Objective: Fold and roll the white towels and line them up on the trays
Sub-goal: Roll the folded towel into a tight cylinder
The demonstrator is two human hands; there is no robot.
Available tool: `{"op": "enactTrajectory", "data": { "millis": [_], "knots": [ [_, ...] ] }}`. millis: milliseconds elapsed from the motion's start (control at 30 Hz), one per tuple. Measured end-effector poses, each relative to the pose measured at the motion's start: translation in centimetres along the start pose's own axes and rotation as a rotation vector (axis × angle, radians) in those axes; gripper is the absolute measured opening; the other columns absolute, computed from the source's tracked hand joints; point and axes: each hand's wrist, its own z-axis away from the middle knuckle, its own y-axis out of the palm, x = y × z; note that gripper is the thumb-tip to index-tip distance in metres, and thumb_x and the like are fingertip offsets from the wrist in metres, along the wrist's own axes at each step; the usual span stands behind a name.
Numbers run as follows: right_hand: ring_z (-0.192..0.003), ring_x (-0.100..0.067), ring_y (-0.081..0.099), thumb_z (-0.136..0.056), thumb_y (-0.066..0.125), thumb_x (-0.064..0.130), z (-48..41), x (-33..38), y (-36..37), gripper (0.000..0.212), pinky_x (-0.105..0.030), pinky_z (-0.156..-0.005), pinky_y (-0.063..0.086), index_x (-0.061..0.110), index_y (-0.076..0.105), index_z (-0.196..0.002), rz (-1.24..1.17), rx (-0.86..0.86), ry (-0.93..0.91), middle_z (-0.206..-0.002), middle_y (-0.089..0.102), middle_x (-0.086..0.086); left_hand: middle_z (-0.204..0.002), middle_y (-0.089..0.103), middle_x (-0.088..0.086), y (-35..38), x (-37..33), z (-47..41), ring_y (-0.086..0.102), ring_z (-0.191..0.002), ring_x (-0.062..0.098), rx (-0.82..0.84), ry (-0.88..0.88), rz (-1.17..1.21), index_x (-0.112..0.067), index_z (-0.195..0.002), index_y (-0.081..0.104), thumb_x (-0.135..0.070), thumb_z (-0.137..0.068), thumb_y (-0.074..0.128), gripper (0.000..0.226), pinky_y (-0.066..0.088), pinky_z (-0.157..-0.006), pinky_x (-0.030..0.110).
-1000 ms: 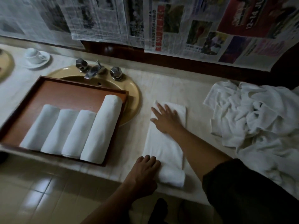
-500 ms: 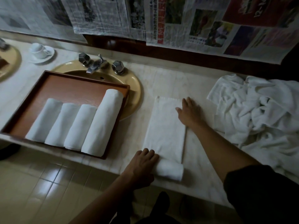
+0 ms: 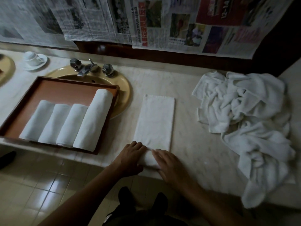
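Observation:
A folded white towel lies flat on the counter, its near end rolled up into a short roll. My left hand rests on the roll's left end, fingers curled over it. My right hand lies on the roll's right end with straight fingers. A brown wooden tray sits over the sink at left. It holds several rolled white towels side by side; the rightmost roll is the longest.
A heap of loose white towels covers the counter's right side. A yellow sink with a chrome tap lies behind the tray. A cup on a saucer stands far left. Newspaper hangs on the wall.
My right hand left the far part of the towel, slid off to its right side, then came back to the rolled near end beside my left hand.

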Motion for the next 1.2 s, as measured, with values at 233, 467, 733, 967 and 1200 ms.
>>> {"op": "enactTrajectory", "data": {
  "millis": [233, 467, 733, 967, 1200],
  "knots": [
    [-0.129, -0.027, 0.057, -0.078, 0.08, 0.028, 0.2, -1.0, -0.5, 0.086, -0.039, -0.104, 0.05, 0.017, 0.042, -0.153, -0.039, 0.015, -0.009, -0.148, 0.054, -0.007, -0.132, 0.05, -0.006, 0.0, 2.1, 1.7, 0.046, -0.112, 0.015, 0.014, 0.036, 0.009, -0.025, -0.147, 0.042, -0.05, -0.078, 0.065, 0.076, 0.048, -0.094, 0.038],
    [-0.138, -0.017, 0.045, -0.087, 0.073, 0.047, 0.0, -0.4, -2.6, 0.067, -0.027, -0.115, 0.032, 0.024, 0.052, -0.145, -0.296, 0.145, 0.21, -0.151, 0.049, 0.002, -0.136, 0.053, -0.007, 0.3, 3.9, 3.3, 0.057, -0.111, 0.013, -0.018, 0.009, 0.21, -0.032, -0.14, 0.035, -0.055, -0.091, 0.062, 0.061, 0.046, -0.095, 0.028],
    [-0.122, -0.01, 0.045, -0.091, 0.067, 0.047, -1.6, -0.3, -3.1, 0.048, -0.021, -0.106, 0.036, 0.038, 0.059, -0.137, -0.394, 0.115, 0.397, -0.13, 0.047, 0.012, -0.122, 0.051, -0.012, -0.7, 5.8, 2.6, 0.052, -0.104, 0.005, -0.078, 0.052, 0.392, -0.025, -0.133, 0.055, -0.062, -0.09, 0.063, 0.057, 0.045, -0.088, 0.024],
    [-0.121, -0.012, 0.05, -0.095, 0.066, 0.047, -3.2, -0.6, -3.4, 0.04, -0.035, -0.107, 0.042, 0.039, 0.06, -0.133, -0.475, 0.059, 0.572, -0.134, 0.059, 0.014, -0.12, 0.058, -0.008, -1.4, 6.4, 0.5, 0.062, -0.101, 0.007, 0.028, -0.195, 0.692, -0.027, -0.128, 0.057, -0.079, -0.074, 0.057, 0.075, 0.052, -0.085, 0.028],
    [-0.11, -0.023, 0.057, -0.085, 0.076, 0.026, -4.1, 3.1, -2.1, 0.035, -0.037, -0.087, 0.051, 0.032, 0.072, -0.119, -0.027, -0.285, 0.549, -0.123, 0.062, 0.003, -0.099, 0.063, 0.002, -2.1, 6.2, -0.5, 0.065, -0.087, 0.024, 0.016, -0.329, 0.745, -0.026, -0.103, 0.059, -0.08, -0.076, 0.054, 0.06, 0.058, -0.082, 0.051]
  ]
}}
